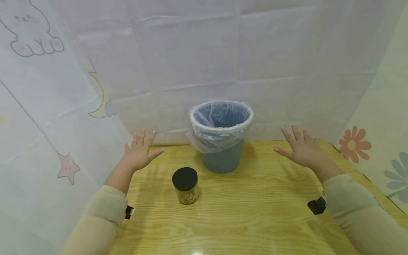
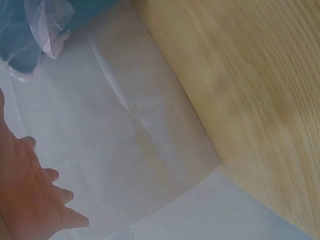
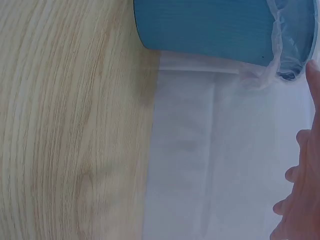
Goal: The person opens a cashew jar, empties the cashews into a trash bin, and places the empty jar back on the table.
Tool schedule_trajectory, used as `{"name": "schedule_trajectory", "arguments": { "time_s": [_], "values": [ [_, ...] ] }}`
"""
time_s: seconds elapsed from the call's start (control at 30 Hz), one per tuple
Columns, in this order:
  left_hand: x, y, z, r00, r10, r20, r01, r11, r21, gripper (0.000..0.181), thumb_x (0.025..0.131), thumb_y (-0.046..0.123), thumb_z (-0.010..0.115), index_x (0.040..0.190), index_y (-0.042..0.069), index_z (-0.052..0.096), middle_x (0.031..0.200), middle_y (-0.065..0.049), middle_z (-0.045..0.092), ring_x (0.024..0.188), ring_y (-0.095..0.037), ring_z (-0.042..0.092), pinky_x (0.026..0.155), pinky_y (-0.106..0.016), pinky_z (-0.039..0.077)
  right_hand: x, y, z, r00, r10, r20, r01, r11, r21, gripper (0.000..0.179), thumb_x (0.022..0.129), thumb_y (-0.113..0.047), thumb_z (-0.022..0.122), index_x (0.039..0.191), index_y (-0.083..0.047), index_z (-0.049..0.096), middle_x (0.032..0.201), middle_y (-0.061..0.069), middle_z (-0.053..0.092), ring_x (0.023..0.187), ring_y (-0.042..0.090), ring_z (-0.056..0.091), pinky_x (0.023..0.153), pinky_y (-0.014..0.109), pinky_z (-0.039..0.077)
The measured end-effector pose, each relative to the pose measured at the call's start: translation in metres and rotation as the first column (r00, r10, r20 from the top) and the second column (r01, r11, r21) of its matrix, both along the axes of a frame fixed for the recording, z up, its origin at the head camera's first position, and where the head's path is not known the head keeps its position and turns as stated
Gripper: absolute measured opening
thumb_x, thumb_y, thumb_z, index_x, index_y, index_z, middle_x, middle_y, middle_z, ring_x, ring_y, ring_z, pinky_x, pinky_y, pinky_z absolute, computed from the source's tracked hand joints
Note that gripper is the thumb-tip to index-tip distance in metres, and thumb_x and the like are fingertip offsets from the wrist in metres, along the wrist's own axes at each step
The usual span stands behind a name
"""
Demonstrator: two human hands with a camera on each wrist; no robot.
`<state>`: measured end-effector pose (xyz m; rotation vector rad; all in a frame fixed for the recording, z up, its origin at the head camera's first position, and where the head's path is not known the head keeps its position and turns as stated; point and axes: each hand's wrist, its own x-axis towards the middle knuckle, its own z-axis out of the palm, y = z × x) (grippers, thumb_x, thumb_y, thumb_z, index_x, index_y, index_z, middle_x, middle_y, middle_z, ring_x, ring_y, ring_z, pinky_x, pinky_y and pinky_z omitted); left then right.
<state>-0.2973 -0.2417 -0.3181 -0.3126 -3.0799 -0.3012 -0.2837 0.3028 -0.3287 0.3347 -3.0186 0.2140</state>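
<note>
My left hand (image 1: 138,155) is held out over the left side of the table, fingers spread, with nothing in it. Over the right side my right hand (image 1: 302,150) is likewise spread and holds nothing. Between them, near the back edge, stands a blue trash can (image 1: 222,159) lined with a clear plastic bag (image 1: 211,143) folded over its white rim. In front of it and to the left is an upright clear jar (image 1: 188,195) with a black lid (image 1: 185,178) and small pale brown pieces inside. Both wrist views show the spread fingers and part of the can.
The light wood table (image 1: 242,219) meets a creased white sheet (image 1: 191,53) behind the can. More sheeting with printed figures, among them a moon (image 1: 103,99) and a red flower (image 1: 354,144), hangs at both sides. Each sleeve carries a small black device (image 1: 317,206) at the wrist.
</note>
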Motion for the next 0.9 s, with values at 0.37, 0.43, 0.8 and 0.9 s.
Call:
{"name": "schedule_trajectory", "arguments": {
  "time_s": [0.37, 0.43, 0.8, 0.9],
  "values": [
    [-0.001, -0.001, -0.002, 0.997, -0.061, -0.040, 0.066, 0.990, 0.125, 0.079, 0.086, 0.067, 0.032, 0.143, 0.037, -0.015, 0.150, -0.008, -0.022, 0.135, -0.040, -0.013, 0.099, -0.069, 0.002, 0.004, -0.011, 0.003, 0.993, 0.116, -0.021, -0.118, 0.976, -0.181, 0.083, 0.092, -0.052, 0.042, 0.147, -0.018, -0.009, 0.148, 0.026, -0.010, 0.129, 0.055, -0.001, 0.093, 0.073, 0.007],
    [-0.001, -0.002, -0.003, 0.995, -0.081, -0.053, 0.088, 0.983, 0.159, 0.078, 0.088, 0.063, 0.035, 0.143, 0.036, -0.013, 0.150, -0.009, -0.020, 0.136, -0.041, -0.008, 0.099, -0.068, 0.007, 0.005, -0.014, 0.004, 0.990, 0.140, -0.024, -0.141, 0.960, -0.240, 0.082, 0.092, -0.049, 0.044, 0.147, -0.018, -0.008, 0.149, 0.023, -0.011, 0.132, 0.051, -0.001, 0.096, 0.070, 0.006],
    [-0.006, -0.005, -0.006, 0.984, -0.163, -0.076, 0.180, 0.915, 0.362, 0.076, 0.090, 0.054, 0.042, 0.145, 0.035, -0.006, 0.152, -0.008, -0.013, 0.137, -0.037, -0.004, 0.100, -0.067, 0.011, 0.003, -0.034, 0.003, 0.964, 0.258, -0.061, -0.259, 0.864, -0.433, 0.076, 0.093, -0.035, 0.050, 0.148, -0.020, -0.001, 0.152, 0.016, 0.002, 0.137, 0.037, 0.001, 0.103, 0.063, 0.009],
    [-0.006, -0.006, -0.008, 0.979, -0.186, -0.089, 0.206, 0.899, 0.387, 0.076, 0.091, 0.051, 0.045, 0.146, 0.035, -0.005, 0.152, -0.007, -0.011, 0.138, -0.035, -0.004, 0.101, -0.066, 0.010, 0.006, -0.041, 0.003, 0.962, 0.272, -0.041, -0.258, 0.845, -0.469, 0.075, 0.094, -0.035, 0.050, 0.148, -0.022, 0.000, 0.152, 0.015, 0.003, 0.137, 0.038, 0.002, 0.102, 0.064, 0.011]
  ]
}}
